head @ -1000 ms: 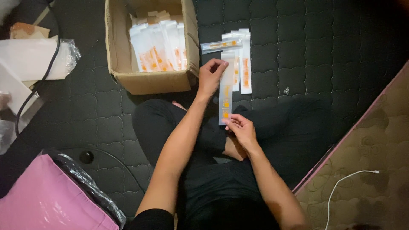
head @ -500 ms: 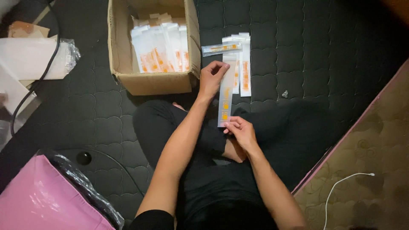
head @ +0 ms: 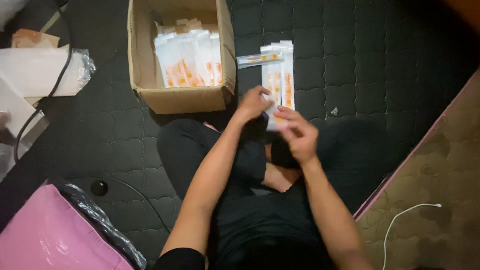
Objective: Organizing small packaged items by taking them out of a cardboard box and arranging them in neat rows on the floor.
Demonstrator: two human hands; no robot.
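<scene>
I sit cross-legged on a dark quilted mat. Both hands meet in front of me on one long clear packet with orange print [head: 272, 107]. My left hand [head: 254, 102] grips its upper part and my right hand [head: 298, 134] pinches its lower end. Just beyond lies a small pile of the same packets [head: 281, 75] on the mat, with one narrow packet [head: 260, 59] laid crosswise at its top. An open cardboard box [head: 145, 65] to the left of the pile holds several more packets standing upright.
A pink bag in clear plastic [head: 47, 235] lies at the lower left. White wrapped packages [head: 37, 72] and a black cable [head: 40, 107] lie at the far left. A brown patterned floor with a white cable [head: 400, 217] borders the mat on the right.
My right hand has moved up along the packet toward my left hand, and the hands are now close together. The packet looks shorter, partly hidden between them.
</scene>
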